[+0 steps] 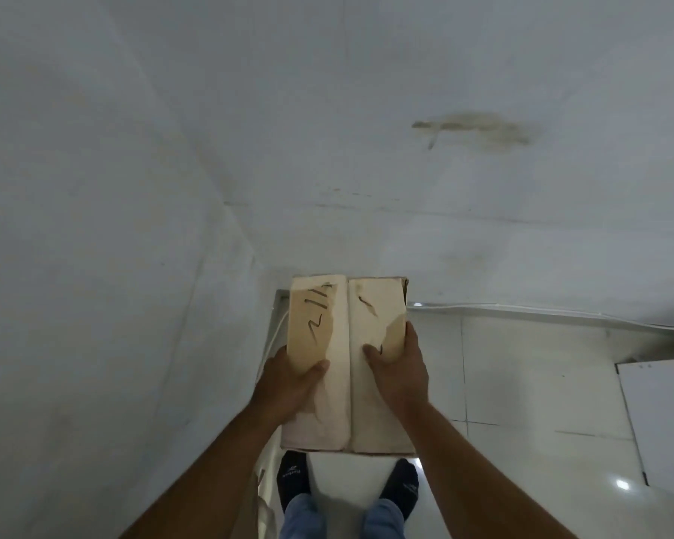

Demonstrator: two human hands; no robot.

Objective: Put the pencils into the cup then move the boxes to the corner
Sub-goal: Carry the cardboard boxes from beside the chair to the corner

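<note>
The left hand (288,379) grips the left side of a worn tan cardboard box (347,363) with closed flaps and black scrawls, thumb on top; the right hand (399,371) clasps its right side, holding it above the white tiled floor (522,383) at the walls' corner.

Only illegible dark scrawls mark the box (347,359) flaps

The box (347,363) fills the wall (133,188) corner; walls block left and far, while bare floor (522,383) lies open right.
</note>
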